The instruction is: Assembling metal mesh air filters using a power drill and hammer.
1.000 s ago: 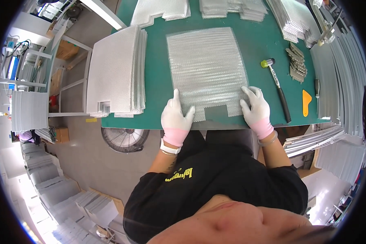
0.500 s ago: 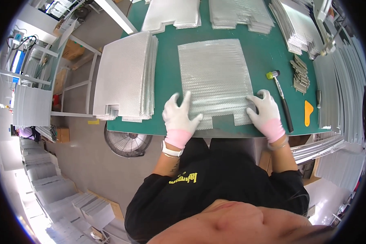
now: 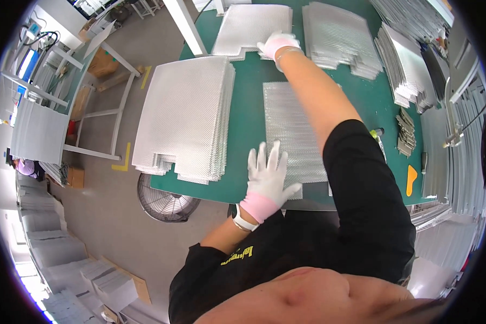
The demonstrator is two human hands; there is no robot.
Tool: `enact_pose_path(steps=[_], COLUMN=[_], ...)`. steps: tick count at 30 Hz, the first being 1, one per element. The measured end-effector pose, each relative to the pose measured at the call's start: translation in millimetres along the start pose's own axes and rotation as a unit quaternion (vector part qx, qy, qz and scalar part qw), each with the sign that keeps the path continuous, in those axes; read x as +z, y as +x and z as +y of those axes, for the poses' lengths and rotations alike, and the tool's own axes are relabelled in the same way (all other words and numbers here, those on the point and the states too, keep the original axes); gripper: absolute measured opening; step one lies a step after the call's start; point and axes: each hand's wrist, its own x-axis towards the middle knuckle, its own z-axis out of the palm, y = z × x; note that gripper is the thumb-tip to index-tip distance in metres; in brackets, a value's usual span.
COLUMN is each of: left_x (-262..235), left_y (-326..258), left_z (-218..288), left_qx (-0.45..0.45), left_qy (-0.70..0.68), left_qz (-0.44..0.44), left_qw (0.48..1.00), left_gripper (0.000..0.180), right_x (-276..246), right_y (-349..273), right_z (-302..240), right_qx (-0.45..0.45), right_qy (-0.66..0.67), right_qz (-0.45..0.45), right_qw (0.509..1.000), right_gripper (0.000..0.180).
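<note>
While the left white-gloved hand (image 3: 267, 178), fingers spread wide, is over the seven-o'clock edge of a flat silver mesh sheet (image 3: 286, 121) on the green surface (image 3: 245, 116), the nearer right white-gloved hand (image 3: 279, 43), its grip impossible to tell, has a notched silver mesh stack (image 3: 252, 22) towards ten o'clock.

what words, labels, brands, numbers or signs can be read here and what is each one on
Yellow lettering on the front of the black shirt: upside down in this view; wording not copied here.
Hammer: handle mostly behind the right sleeve; any marking is too small to read.
Mesh sheet in front of the person: no text on its visible part.
</note>
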Motion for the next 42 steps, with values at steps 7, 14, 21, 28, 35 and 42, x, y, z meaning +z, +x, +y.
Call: enact_pose_path(steps=[7, 14, 21, 28, 35, 42], left_x=[-19, -20, -22, -6, -19, -3], left_y=[-38, -64, -75, -60, 55, 65], left_z=[-18, -27, -29, -33, -37, -26], left_qx=[-0.003, 0.017, 0.033, 0.018, -0.042, -0.111], left_qy=[-0.083, -0.148, -0.186, -0.531, -0.856, -0.852], left_qz=[0.064, 0.077, 0.09, 0.102, 0.184, 0.217], left_qw=[0.995, 0.986, 0.978, 0.841, 0.481, 0.463], left_gripper=[0.094, 0.092, 0.087, 0.071, 0.074, 0.076], right_x=[0, -70, -109, -135, -111, -110], right_y=[39, -3, -28, -155, -164, -61], right_z=[-23, -28, 38, 152, 166, 108], right_qx=[-0.092, -0.045, -0.194, -0.25, -0.258, -0.197], right_qy=[-0.297, 0.092, 0.381, 0.55, 0.468, 0.308], right_qz=[-0.185, 0.088, 0.375, 0.289, 0.262, 0.297], right_qw=[0.932, 0.991, 0.823, 0.743, 0.803, 0.882], right_gripper=[0.05, 0.094, 0.098, 0.104, 0.103, 0.1])
